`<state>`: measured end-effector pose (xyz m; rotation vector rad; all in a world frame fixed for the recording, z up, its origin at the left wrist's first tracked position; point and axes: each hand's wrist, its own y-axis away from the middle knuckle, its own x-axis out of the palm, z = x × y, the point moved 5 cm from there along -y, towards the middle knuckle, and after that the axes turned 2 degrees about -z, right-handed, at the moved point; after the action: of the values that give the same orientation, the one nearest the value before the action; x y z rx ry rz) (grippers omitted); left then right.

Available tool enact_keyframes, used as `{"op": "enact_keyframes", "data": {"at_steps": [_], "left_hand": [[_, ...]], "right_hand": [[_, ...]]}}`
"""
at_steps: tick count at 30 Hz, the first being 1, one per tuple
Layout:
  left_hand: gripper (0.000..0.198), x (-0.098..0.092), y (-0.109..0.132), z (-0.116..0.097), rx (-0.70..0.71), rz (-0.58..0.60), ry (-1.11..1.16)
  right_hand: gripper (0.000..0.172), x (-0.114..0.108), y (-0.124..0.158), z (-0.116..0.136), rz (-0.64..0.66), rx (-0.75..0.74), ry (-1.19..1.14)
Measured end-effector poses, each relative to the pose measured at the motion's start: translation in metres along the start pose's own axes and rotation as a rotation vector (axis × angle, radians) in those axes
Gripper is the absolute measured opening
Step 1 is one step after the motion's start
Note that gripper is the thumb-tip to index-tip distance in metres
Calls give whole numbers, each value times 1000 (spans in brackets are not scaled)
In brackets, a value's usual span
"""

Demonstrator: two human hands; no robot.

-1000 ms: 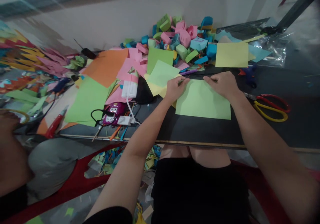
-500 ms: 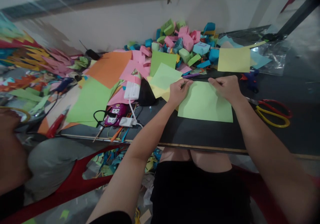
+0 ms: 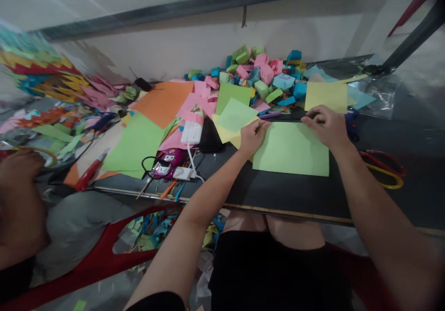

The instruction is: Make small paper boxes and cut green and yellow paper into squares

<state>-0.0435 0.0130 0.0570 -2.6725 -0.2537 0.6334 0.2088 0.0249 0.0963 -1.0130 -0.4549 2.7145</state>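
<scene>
One light green sheet (image 3: 291,149) lies flat on the dark tabletop (image 3: 285,193) in front of the person, with one pair of scissors (image 3: 382,169) to its right, one yellow sheet (image 3: 326,96) beyond it and one heap of folded paper boxes (image 3: 259,70) against the wall. The sheet's far edge sits under both hands: the left hand (image 3: 253,136) pinches its far left corner with fingers curled nearly closed, and the right hand (image 3: 326,125) presses its far right corner, fingers bent and close together. At the left edge, another person's hand (image 3: 17,167) rests near a red cutter (image 3: 91,174).
</scene>
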Motion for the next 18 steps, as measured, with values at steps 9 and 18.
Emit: {"op": "enact_keyframes", "data": {"at_steps": [9, 18], "left_hand": [[21, -6, 3, 3, 1, 34, -11], [17, -22, 3, 8, 22, -19, -72]], "right_hand": [[14, 5, 43, -34, 172, 695, -480], [37, 22, 39, -48, 305, 474, -578]]}}
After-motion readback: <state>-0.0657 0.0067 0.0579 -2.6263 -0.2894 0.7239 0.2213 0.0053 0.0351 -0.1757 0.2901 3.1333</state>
